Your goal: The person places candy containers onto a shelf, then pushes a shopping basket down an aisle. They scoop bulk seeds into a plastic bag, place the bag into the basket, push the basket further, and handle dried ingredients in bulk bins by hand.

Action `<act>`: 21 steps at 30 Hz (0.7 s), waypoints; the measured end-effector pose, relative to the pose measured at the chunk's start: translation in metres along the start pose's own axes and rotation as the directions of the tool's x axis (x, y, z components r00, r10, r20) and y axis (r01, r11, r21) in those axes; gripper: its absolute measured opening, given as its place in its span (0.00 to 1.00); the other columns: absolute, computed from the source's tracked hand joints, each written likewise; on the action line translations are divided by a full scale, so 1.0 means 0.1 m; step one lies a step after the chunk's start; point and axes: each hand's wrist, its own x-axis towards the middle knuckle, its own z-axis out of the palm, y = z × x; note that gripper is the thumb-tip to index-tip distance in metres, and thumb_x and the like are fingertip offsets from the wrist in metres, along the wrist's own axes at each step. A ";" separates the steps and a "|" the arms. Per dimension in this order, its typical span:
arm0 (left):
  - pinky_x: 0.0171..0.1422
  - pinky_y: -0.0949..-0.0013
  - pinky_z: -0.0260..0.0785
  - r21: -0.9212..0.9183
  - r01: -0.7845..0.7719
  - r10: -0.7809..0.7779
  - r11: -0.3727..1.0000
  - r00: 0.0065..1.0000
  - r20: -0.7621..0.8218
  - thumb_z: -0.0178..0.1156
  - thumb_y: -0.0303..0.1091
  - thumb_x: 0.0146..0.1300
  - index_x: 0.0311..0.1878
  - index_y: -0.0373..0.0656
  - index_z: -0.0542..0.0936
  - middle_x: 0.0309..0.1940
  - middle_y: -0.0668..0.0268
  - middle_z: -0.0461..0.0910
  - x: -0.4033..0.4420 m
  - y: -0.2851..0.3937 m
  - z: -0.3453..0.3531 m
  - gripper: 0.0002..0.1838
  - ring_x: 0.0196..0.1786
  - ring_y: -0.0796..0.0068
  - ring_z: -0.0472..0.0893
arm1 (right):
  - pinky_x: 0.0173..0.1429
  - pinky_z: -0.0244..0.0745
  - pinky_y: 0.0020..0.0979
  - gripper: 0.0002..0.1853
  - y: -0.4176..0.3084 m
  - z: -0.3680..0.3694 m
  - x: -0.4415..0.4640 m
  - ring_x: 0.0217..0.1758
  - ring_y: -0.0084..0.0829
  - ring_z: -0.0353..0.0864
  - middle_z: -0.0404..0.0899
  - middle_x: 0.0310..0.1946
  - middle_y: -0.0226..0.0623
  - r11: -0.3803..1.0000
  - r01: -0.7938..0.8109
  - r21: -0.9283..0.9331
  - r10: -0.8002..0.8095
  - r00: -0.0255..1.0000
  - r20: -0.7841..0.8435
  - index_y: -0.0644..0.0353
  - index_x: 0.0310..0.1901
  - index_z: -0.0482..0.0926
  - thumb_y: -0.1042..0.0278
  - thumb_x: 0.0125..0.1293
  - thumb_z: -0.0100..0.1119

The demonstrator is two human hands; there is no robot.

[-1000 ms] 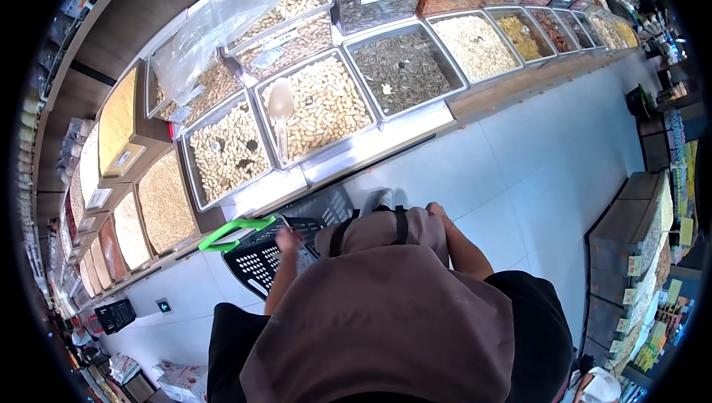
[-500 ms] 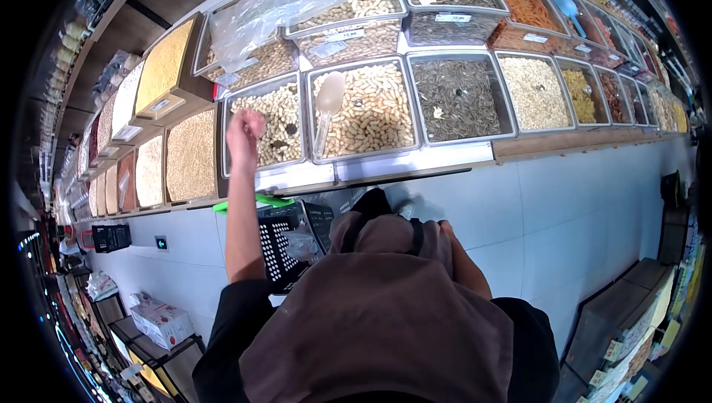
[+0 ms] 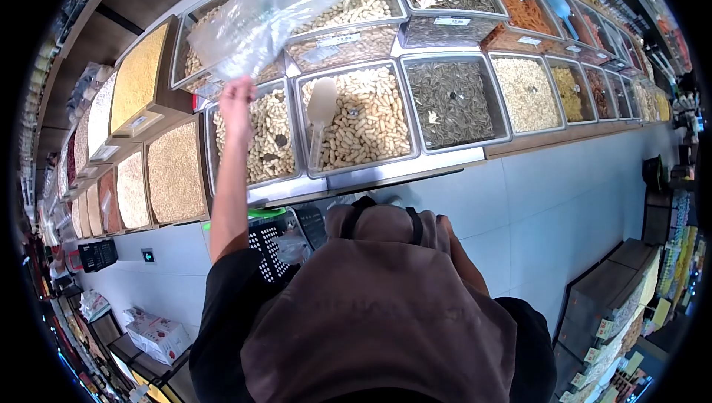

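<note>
My left hand (image 3: 237, 99) reaches over the bins with its fingers closed on the lower end of a clear plastic bag (image 3: 297, 6). The bag lies spread across the upper peanut bins. Beneath the hand is a bin of small peanuts (image 3: 268, 125) with a few dark objects in it. To its right, a pale scoop (image 3: 321, 110) rests on a bin of larger peanuts (image 3: 371, 125). My right hand (image 3: 443, 223) is mostly hidden behind my grey-brown garment, close to my body; its fingers do not show.
Sunflower seeds (image 3: 452, 99) and pale flakes (image 3: 525, 91) fill bins to the right. A blue scoop (image 3: 558, 6) lies higher up. Grain bins (image 3: 174, 162) stand at left. A black basket (image 3: 267, 254) with a green handle is below the counter.
My left hand has moved up from above the small peanuts to the plastic bag and closed on its lower end. The bag's lower end has shifted. The view has turned slightly.
</note>
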 end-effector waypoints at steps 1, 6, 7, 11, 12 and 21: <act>0.41 0.77 0.70 0.066 0.014 -0.019 0.998 0.996 0.085 0.63 0.36 0.71 0.36 0.46 0.82 0.31 0.68 0.84 -0.26 -0.13 0.11 0.07 0.33 0.82 0.78 | 0.49 0.79 0.40 0.22 -0.12 -0.07 -0.01 0.43 0.44 0.87 0.87 0.37 0.51 0.998 0.034 0.054 -0.032 0.999 -0.032 0.68 0.43 0.85 0.53 0.61 0.64; 0.38 0.68 0.74 0.350 -0.246 0.013 0.904 0.834 0.552 0.65 0.34 0.65 0.40 0.37 0.84 0.32 0.56 0.84 -1.73 -0.24 0.71 0.09 0.33 0.68 0.84 | 0.42 0.79 0.31 0.14 -1.05 -0.57 -0.23 0.32 0.28 0.84 0.84 0.30 0.40 0.815 0.340 0.468 -0.325 0.939 -0.117 0.69 0.36 0.81 0.63 0.71 0.57; 0.38 0.66 0.74 0.322 -0.199 -0.016 0.926 0.829 0.559 0.65 0.34 0.65 0.39 0.36 0.84 0.31 0.55 0.84 -1.93 -0.38 0.81 0.09 0.33 0.65 0.84 | 0.42 0.78 0.31 0.16 -1.28 -0.71 -0.29 0.33 0.27 0.84 0.85 0.30 0.39 0.805 0.366 0.466 -0.410 0.912 -0.009 0.68 0.38 0.82 0.62 0.74 0.55; 0.49 0.63 0.74 0.249 -0.224 -0.082 0.942 0.567 0.820 0.63 0.33 0.64 0.44 0.38 0.83 0.37 0.57 0.81 -2.24 -0.44 0.95 0.10 0.42 0.63 0.82 | 0.43 0.78 0.28 0.18 -2.52 -1.33 -0.92 0.35 0.26 0.83 0.84 0.33 0.36 0.840 0.261 0.475 -0.469 0.789 0.397 0.65 0.41 0.81 0.56 0.78 0.53; 0.49 0.63 0.74 0.250 -0.218 -0.081 0.943 0.579 0.812 0.63 0.33 0.64 0.44 0.38 0.83 0.37 0.57 0.81 -2.23 -0.47 0.91 0.10 0.42 0.63 0.82 | 0.43 0.78 0.28 0.18 -2.75 -1.38 -0.98 0.35 0.26 0.83 0.84 0.33 0.36 0.845 0.265 0.464 -0.469 0.785 0.405 0.65 0.41 0.81 0.56 0.78 0.53; 0.54 0.58 0.75 0.615 -0.210 -0.435 0.760 0.539 0.722 0.58 0.43 0.67 0.63 0.47 0.77 0.50 0.54 0.83 -2.01 -0.90 0.47 0.22 0.47 0.58 0.84 | 0.51 0.79 0.30 0.15 -3.50 -1.16 -1.03 0.44 0.25 0.84 0.85 0.43 0.33 0.487 0.189 0.852 -0.562 0.815 0.140 0.60 0.53 0.78 0.58 0.76 0.56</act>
